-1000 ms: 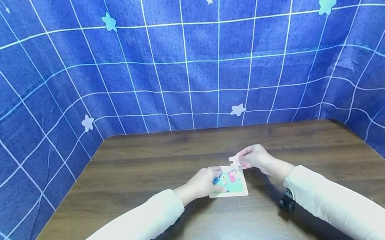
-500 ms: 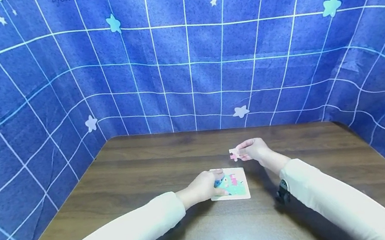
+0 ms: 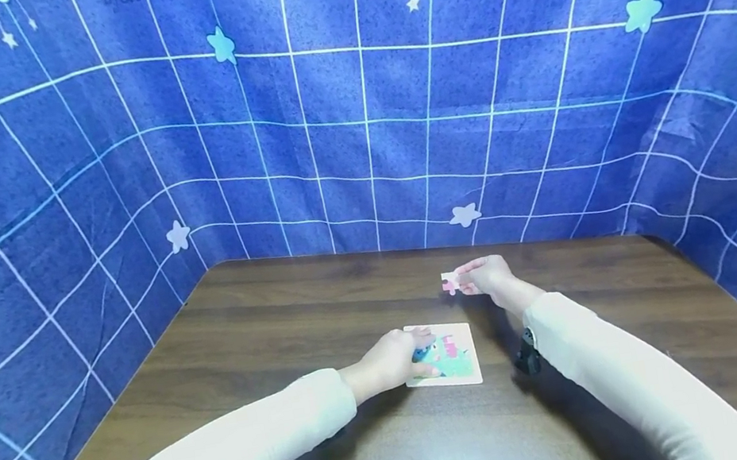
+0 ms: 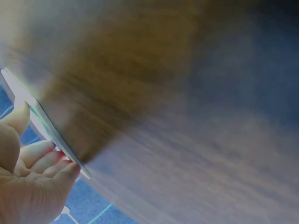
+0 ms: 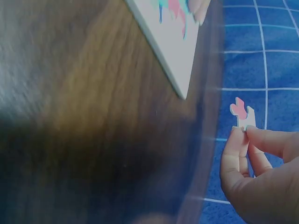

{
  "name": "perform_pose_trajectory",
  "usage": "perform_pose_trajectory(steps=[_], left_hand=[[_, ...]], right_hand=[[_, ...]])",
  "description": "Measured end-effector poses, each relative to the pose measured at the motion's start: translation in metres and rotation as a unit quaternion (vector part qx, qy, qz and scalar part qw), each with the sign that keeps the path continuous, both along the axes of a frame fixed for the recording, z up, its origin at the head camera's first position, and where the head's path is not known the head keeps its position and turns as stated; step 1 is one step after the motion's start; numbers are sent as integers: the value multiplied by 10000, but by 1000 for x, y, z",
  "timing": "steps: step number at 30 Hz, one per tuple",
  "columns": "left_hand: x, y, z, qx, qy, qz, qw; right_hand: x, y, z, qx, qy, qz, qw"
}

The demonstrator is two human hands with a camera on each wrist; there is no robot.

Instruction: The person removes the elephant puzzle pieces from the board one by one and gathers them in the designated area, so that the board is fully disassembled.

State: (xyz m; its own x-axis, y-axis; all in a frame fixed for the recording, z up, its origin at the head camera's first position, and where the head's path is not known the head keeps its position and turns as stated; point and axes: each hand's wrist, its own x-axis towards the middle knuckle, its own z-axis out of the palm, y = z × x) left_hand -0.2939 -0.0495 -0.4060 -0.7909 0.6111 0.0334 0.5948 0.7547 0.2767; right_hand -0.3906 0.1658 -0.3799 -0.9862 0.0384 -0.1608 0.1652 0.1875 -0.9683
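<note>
My right hand [image 3: 489,275] pinches a small pink and white jigsaw piece [image 3: 450,282] between thumb and fingertips, raised above the table. In the right wrist view the jigsaw piece [image 5: 241,113] shows its knobs and notches. Below and to its left lies a square picture puzzle board [image 3: 457,357] with a pale border and a blue, green and pink picture. My left hand [image 3: 387,364] rests on the board's left side, thumb and fingers spread apart on top. The left wrist view shows this hand [image 4: 35,182] against the board [image 4: 58,135], seen nearly edge-on.
The brown wood-grain table [image 3: 292,298] reaches back to a blue curtain [image 3: 327,148] with white grid lines and stars. A dark wrist device [image 3: 527,353] hangs under the right sleeve. Bright glare lies on the table's near edge.
My right hand has lifted away from the board's upper right corner, carrying the jigsaw piece farther back. My left hand stays on the board. The head view has shifted slightly.
</note>
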Motion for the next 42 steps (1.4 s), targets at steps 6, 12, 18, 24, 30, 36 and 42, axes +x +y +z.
perform_pose_trajectory(steps=[6,12,18,24,30,36,42], left_hand=[[0,1,1,4,-115,85,9999],[1,1,0,70,-173,119,9998],[2,2,-3,143,-150,118,9997],[2,0,-7,216,-97,90,9997],[2,-3,-8,215,-138,171,9995],[3,1,-1,167,-123,125,9997],[2,1,1,110,-122,101,9998]], right_hand=[[-13,6,-5,-87,-28,-97,9999],[-23,9,-11,-308,-186,-198,9992],[-31,9,-18,-579,-264,-201,9978],[-37,7,-26,-657,-345,-494,9960],[-47,5,-34,-228,-273,-843,9958],[-58,8,-30,498,-354,-1163,9913],[-57,7,-25,828,-316,-1115,9898]])
